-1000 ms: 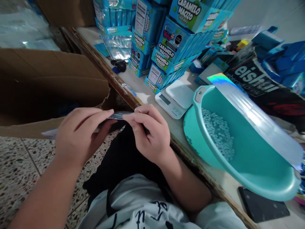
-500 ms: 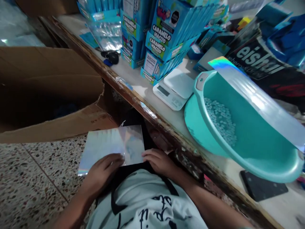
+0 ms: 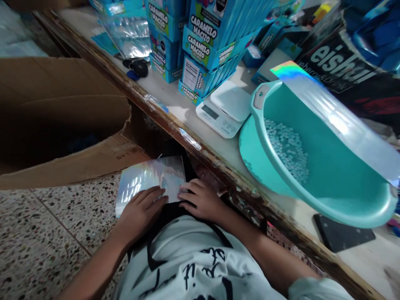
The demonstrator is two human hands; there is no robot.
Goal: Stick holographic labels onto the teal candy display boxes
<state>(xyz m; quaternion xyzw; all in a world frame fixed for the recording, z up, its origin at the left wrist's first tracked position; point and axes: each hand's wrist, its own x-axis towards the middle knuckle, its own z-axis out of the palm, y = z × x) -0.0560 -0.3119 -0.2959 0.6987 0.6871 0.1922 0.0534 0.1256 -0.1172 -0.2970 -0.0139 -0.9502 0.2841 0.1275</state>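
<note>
A shiny, rainbow-tinted plastic sheet or flat bag [image 3: 137,177] lies across my lap; I cannot tell which of the two it is. My left hand [image 3: 141,213] rests on its near edge, fingers stretched out flat over the surface. At the right edge, my right hand [image 3: 202,201] touches it with fingers spread apart. Neither hand is wrapped round anything.
On the bench [image 3: 215,148] to the right stand a white digital scale [image 3: 220,112], a turquoise tub [image 3: 337,171] of small pale pieces, a phone [image 3: 343,233], keys [image 3: 137,66] and stacked blue candy boxes [image 3: 212,46]. An open cardboard box [image 3: 68,166] sits at left.
The shiny sheet and my left hand have shifted a little right and up. My right hand's fingers now reach further over the sheet's edge and are spread wider. The view has tilted slightly.
</note>
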